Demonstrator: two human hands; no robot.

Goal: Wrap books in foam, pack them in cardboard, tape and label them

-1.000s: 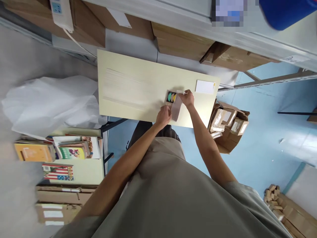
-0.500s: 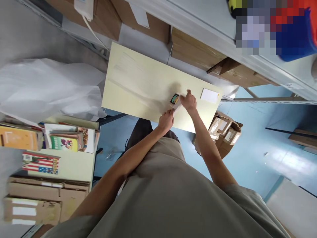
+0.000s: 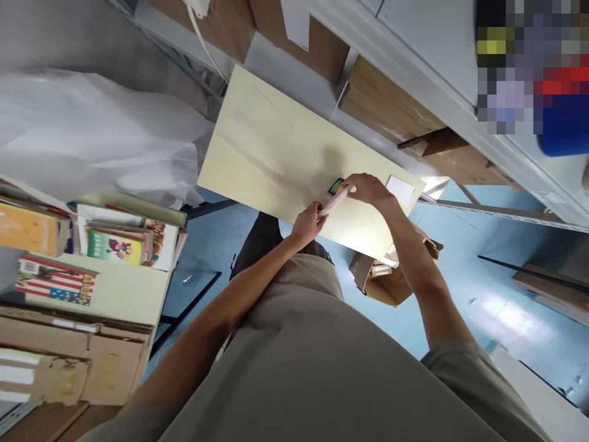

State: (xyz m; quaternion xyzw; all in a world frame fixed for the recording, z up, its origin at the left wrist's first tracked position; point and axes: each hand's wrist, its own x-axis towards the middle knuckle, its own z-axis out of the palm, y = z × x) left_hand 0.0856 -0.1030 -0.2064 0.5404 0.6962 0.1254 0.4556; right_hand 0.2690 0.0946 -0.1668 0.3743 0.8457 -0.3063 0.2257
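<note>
Both my hands work at the near right part of a pale yellow table (image 3: pixel 271 147). My left hand (image 3: pixel 307 222) and my right hand (image 3: pixel 368 188) each pinch an end of a thin clear sleeve (image 3: pixel 335 201), held edge-on between them just above the tabletop. A small box with a green, yellow and black picture (image 3: pixel 336 186) pokes out at the sleeve's far end, under my right hand's fingers. A white card (image 3: pixel 400 188) lies flat on the table just right of my right hand.
White plastic sheeting (image 3: pixel 92 141) lies left of the table. Books and cardboard boxes (image 3: pixel 69 270) are stacked at the lower left. An open carton of packets (image 3: pixel 386 279) stands on the blue floor under the table's right end. Cardboard boxes (image 3: pixel 386 101) sit on shelving behind.
The view has tilted and swung left. The sleeve, lying flatter a second ago, is now turned edge-on between my hands, and the picture box is mostly covered by it and my right hand.
</note>
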